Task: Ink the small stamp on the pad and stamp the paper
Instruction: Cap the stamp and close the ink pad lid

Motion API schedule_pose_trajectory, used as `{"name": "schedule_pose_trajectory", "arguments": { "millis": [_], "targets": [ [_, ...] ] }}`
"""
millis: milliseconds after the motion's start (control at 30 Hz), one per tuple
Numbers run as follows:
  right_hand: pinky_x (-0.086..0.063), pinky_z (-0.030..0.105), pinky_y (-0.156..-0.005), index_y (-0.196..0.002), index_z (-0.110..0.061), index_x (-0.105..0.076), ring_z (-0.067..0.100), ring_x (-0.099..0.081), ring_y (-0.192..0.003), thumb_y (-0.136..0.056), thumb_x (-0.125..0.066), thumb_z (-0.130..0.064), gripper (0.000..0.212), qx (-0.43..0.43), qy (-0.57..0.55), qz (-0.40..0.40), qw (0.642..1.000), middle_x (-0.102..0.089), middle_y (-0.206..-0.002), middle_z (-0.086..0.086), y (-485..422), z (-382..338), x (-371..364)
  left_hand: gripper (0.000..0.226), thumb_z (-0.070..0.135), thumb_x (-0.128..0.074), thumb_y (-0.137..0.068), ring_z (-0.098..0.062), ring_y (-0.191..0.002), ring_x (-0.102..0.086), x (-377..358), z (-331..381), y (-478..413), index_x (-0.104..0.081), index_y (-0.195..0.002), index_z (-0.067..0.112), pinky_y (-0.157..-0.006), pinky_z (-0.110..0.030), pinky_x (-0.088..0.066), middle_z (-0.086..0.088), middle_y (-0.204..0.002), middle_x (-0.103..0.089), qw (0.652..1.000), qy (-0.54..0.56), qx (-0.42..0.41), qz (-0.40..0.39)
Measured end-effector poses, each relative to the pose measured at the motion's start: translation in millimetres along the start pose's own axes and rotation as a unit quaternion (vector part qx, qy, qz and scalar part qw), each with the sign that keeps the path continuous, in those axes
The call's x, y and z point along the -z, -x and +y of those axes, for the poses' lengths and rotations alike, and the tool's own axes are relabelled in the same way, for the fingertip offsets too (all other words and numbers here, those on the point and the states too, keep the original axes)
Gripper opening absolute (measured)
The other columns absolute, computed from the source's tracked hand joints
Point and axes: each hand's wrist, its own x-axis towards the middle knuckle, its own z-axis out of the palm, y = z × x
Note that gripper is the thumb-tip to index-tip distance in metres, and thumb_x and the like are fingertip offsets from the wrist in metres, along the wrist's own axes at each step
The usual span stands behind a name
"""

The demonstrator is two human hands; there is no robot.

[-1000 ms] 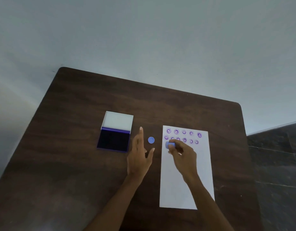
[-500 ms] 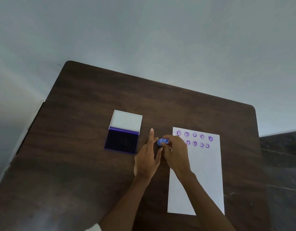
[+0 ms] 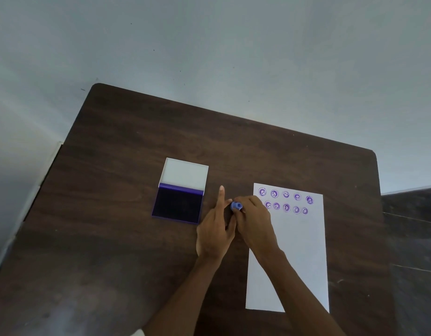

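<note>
My right hand is shut on the small blue stamp, holding it by the fingertips just off the left edge of the white paper. The paper carries two rows of purple smiley prints near its top. My left hand rests flat on the dark wooden table right beside the stamp, index finger stretched forward and thumb close to the stamp. Left of both hands lies the open ink pad, its purple surface bare and its white lid folded back.
The table's far edge runs along a pale wall. To the right of the table is a dark tiled floor.
My right hand has carried the stamp leftward off the paper to the spot next to my left hand where a small blue round piece lay; that piece no longer shows separately.
</note>
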Motion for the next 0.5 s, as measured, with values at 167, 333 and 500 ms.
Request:
{"name": "schedule_pose_trajectory", "arguments": {
  "millis": [167, 333, 500],
  "targets": [
    [-0.031, 0.024, -0.105, -0.13, -0.006, -0.05, 0.024, -0.051, -0.119, -0.095, -0.055, -0.025, 0.041, 0.044, 0.033, 0.021, 0.998, -0.054, -0.136, 0.013, 1, -2, 0, 0.074, 0.034, -0.076, -0.082, -0.007, -0.065, -0.065, 1, 0, 0, -0.047, -0.144, 0.006, -0.065, -0.013, -0.044, 0.001, -0.089, -0.074, 1.0, 0.008, 0.006, 0.004],
    [-0.037, 0.02, -0.094, -0.118, -0.007, -0.061, 0.022, -0.059, -0.103, -0.092, -0.059, -0.03, 0.034, 0.055, 0.055, 0.051, 0.996, -0.065, -0.12, 0.012, -8, -3, 5, 0.074, 0.033, -0.077, -0.082, -0.01, -0.072, -0.07, 0, 0, 0, -0.046, -0.145, 0.007, -0.069, -0.015, -0.047, 0.0, -0.096, -0.075, 1.0, 0.014, 0.001, 0.008],
    [-0.034, 0.013, -0.079, -0.102, -0.013, -0.068, 0.011, -0.053, -0.075, -0.09, -0.061, -0.035, 0.026, 0.086, 0.117, 0.055, 0.988, -0.071, -0.104, 0.007, -19, -6, 13, 0.082, 0.034, -0.082, -0.079, -0.015, -0.088, -0.073, 0, 0, -1, -0.044, -0.146, 0.007, -0.078, -0.018, -0.047, -0.002, -0.11, -0.074, 1.0, 0.006, -0.019, 0.013]
  ]
}}
